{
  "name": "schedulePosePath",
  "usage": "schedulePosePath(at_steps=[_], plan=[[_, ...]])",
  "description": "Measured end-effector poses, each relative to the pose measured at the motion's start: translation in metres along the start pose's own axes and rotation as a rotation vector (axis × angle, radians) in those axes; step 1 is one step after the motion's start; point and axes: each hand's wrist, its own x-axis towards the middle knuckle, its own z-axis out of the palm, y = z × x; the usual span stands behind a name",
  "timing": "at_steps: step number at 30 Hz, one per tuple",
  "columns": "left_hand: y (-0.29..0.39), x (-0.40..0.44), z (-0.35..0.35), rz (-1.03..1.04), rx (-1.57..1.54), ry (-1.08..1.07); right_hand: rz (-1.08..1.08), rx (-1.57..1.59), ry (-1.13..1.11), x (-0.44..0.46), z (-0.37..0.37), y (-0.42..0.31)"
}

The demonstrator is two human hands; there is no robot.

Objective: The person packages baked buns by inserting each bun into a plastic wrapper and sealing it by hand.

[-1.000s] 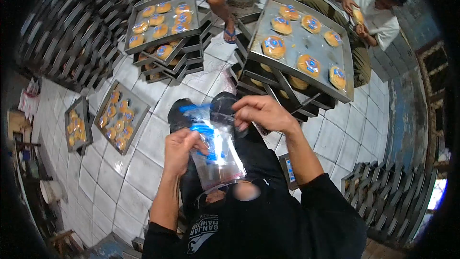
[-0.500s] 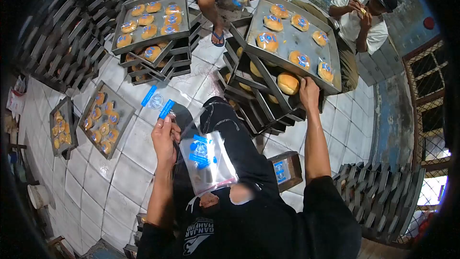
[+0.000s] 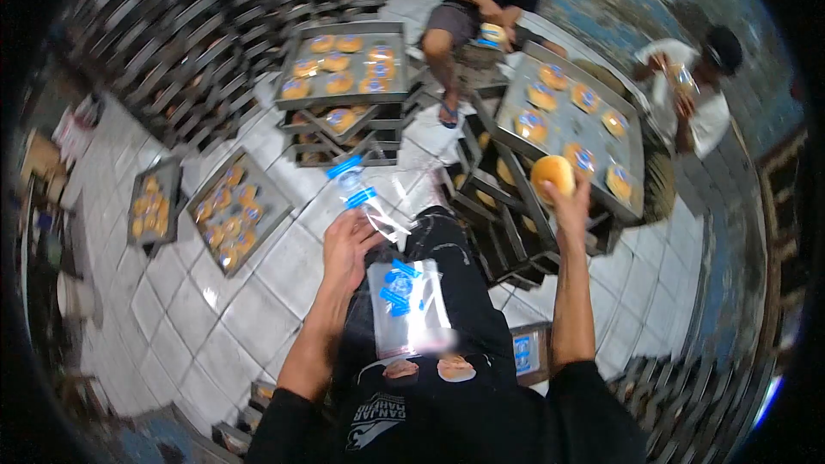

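Observation:
A round golden bun (image 3: 552, 179) is in my right hand (image 3: 569, 206), lifted in front of the stacked trays at the right. My left hand (image 3: 345, 245) pinches a clear plastic bag (image 3: 365, 193) with blue print, held up over the floor between the tray stacks. On my lap lies a pile of clear bags (image 3: 404, 314) with the same blue print. The top tray (image 3: 550, 69) of the right stack holds several wrapped buns, and unwrapped ones show in the trays below it.
Another tray stack (image 3: 344, 101) with wrapped buns stands at the far left of my legs. Two bun trays lie on the tiled floor (image 3: 258, 301). A box with printed bags (image 3: 528, 352) sits by my right leg. Two people work with buns behind the trays.
My right hand has taken the bun out of a lower tray and raised it. My left hand still holds the bag. The whole view has shifted, with the scene now further right and lower.

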Motion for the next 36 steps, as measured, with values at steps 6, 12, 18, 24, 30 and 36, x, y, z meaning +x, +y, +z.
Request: schedulePosePath(at_steps=[6,12,18,24,30,36], plan=[[-0.003,0.037,0.016,-0.134,-0.208,0.101,-0.150,0.309,-0.596,-0.138,0.069,-0.118],[0.012,0.011,0.064,-0.138,-0.132,0.079,-0.884,-0.149,-0.395,-0.144,0.113,-0.083],[0.013,-0.013,0.055,-0.245,-0.229,-0.049,-0.758,-0.349,-0.525,-0.160,0.135,-0.129],[-0.014,-0.014,0.019,-0.058,-0.345,0.028,-1.000,-0.487,-0.634,-0.185,0.167,-0.095],[0.006,0.005,0.033,-0.013,-0.508,-0.148,-1.010,-0.516,-0.641,-0.153,0.177,-0.107],[-0.001,0.015,0.056,0.106,-0.460,0.092,-0.954,-0.302,-0.780,-0.128,0.170,-0.132]])
